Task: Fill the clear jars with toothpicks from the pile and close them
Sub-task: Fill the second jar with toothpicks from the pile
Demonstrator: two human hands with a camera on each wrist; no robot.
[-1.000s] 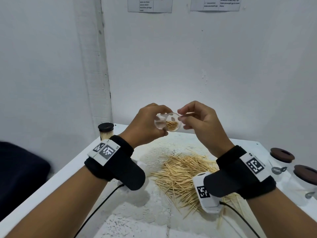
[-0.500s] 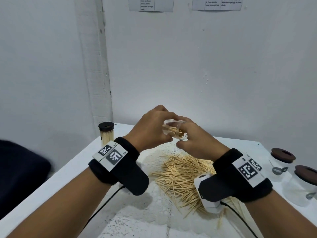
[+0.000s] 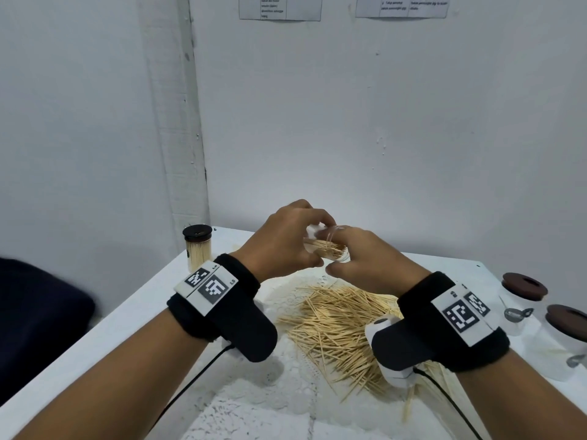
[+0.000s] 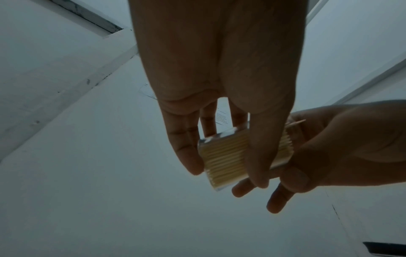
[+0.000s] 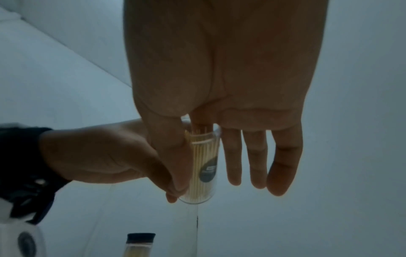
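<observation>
My left hand (image 3: 287,241) grips a small clear jar (image 3: 328,249) in the air above the table, tipped on its side with its mouth toward the right. The jar (image 4: 222,160) is packed with toothpicks and has no lid; my left thumb lies across it. My right hand (image 3: 362,254) is at the jar's mouth. Its index finger pushes on the toothpick ends at the mouth of the jar (image 5: 204,167), its thumb lies along the jar's side, and its other fingers are straight. The loose toothpick pile (image 3: 333,325) lies on the table below both hands.
A filled jar with a black lid (image 3: 197,249) stands at the table's far left corner. Two jars with brown lids (image 3: 524,289) (image 3: 568,325) stand at the right edge. A white lace mat (image 3: 254,408) covers the table. The wall is close behind.
Both hands came down toward the table. The jar tipped from mouth-toward-me to lying sideways. My right hand went from pinching toothpicks at the mouth to pushing on them with the index finger.
</observation>
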